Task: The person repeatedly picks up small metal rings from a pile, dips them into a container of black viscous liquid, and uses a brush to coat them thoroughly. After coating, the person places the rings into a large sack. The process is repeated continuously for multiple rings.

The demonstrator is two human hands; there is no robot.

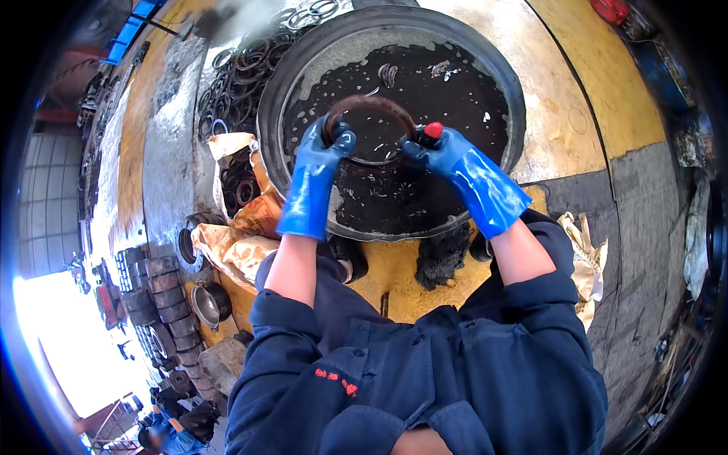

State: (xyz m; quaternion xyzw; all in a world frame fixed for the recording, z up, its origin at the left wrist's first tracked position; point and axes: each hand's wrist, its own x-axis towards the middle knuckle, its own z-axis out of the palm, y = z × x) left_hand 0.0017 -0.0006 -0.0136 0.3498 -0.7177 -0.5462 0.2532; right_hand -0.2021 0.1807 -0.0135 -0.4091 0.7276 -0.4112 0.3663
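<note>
I see my left grip (331, 140) closed around the left side of the brown ring (379, 102), my right grip (428, 145) clutching a red-tipped handle (434, 130) at its right. The ring spans crosswise between both, neither nearer; the basin (516, 114) sits beneath, dark rings (250, 68) beyond, leftward.

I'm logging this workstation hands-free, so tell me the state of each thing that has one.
Left hand: gloved, closed on the ring.
Right hand: gloved, closed on the red-ended tool, at the ring's right side.
Ring: brown, held up over the tub.
Red-ended tool: mostly hidden in the fist.
Tub: uncovered, holding dark liquid with pale bits.
Paper sack: open, crumpled, rings inside.
Sleeves: rolled up.
</note>
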